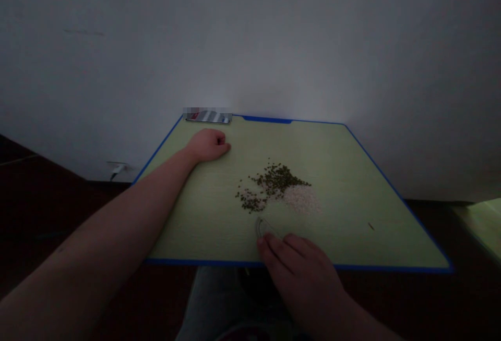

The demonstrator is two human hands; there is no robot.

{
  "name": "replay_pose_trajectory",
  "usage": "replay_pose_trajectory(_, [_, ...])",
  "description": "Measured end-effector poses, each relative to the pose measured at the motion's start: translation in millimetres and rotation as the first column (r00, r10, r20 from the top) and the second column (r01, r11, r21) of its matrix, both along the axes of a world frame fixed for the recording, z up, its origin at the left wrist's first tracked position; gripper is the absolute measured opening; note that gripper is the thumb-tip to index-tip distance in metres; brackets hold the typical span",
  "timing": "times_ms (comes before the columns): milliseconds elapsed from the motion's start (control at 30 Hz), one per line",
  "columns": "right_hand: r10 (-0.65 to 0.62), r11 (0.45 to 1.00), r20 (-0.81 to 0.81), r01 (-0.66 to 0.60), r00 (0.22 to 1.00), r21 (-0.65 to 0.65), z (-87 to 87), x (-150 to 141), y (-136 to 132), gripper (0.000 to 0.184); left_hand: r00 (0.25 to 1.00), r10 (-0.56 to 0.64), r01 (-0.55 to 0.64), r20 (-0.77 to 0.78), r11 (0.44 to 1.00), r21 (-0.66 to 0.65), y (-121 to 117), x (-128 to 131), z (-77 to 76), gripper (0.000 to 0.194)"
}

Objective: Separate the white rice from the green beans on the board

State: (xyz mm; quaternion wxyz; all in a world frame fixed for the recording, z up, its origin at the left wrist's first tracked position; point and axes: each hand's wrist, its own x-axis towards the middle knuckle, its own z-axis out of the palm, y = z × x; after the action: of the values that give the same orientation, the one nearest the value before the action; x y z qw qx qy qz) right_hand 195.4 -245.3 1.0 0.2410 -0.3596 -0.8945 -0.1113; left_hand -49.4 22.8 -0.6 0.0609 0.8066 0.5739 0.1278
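Observation:
Loosely curled into a fist, my left hand [209, 144] rests toward the back left of the table, and nothing shows in it. At the front edge, my right hand [301, 265] is closed on a small see-through thing with a curved rim [260, 225], whose exact kind I cannot make out. Just beyond it lie dark green beans [278, 178], spread in a main heap and a smaller scatter [252, 201] on the left. A patch of white rice-like grains [303, 198] touches the main heap on its right front side.
The pale yellow-green table [344, 174] has a blue edge and stands against a grey wall [274, 44]. A phone [209, 117] lies at its back left corner. A thin brown sliver [371, 226] lies at the right. A plug [118, 169] sits in the wall.

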Motion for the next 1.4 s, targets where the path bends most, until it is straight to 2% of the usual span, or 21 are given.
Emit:
replay_pose_trajectory(267, [-0.020, 1.000, 0.040, 0.021, 0.999, -0.019, -4.9, 3.0, 4.6, 0.028, 1.000, -0.004, 0.004, -0.001, 1.000, 0.010, -0.3, -0.3, -0.1, 0.030])
replay_pose_trajectory(567, [-0.132, 0.990, 0.050, 0.129, 0.990, 0.051, -5.1, 30.1, 5.1, 0.039, 1.000, -0.003, 0.003, -0.002, 1.000, 0.013, 1.5, -0.7, -1.1, 0.028])
replay_pose_trajectory(833, [-0.018, 1.000, 0.038, 0.017, 0.999, 0.021, -3.7, 17.5, 0.3, 0.034, 1.000, -0.010, 0.010, 0.002, 1.000, 0.014, 1.4, -0.8, -1.5, 0.029])
replay_pose_trajectory(1000, [-0.001, 1.000, 0.028, 0.001, 1.000, 0.009, -4.5, 12.3, 7.2, 0.031, 1.000, -0.002, 0.002, -0.007, 1.000, 0.006, -0.1, 0.6, 0.6, 0.029])
replay_pose_trajectory(1267, [-0.107, 0.994, 0.116, 0.105, 0.987, 0.026, -7.3, 38.8, 12.6, 0.041, 1.000, 0.012, -0.012, -0.005, 1.000, 0.018, 2.1, -0.7, -1.8, 0.029])
replay_pose_trajectory(1400, [-0.139, 0.989, 0.107, 0.134, 0.984, 0.055, -5.7, 45.7, 11.4, 0.040, 1.000, 0.008, -0.008, -0.009, 1.000, 0.009, 1.4, -0.5, -1.1, 0.030])
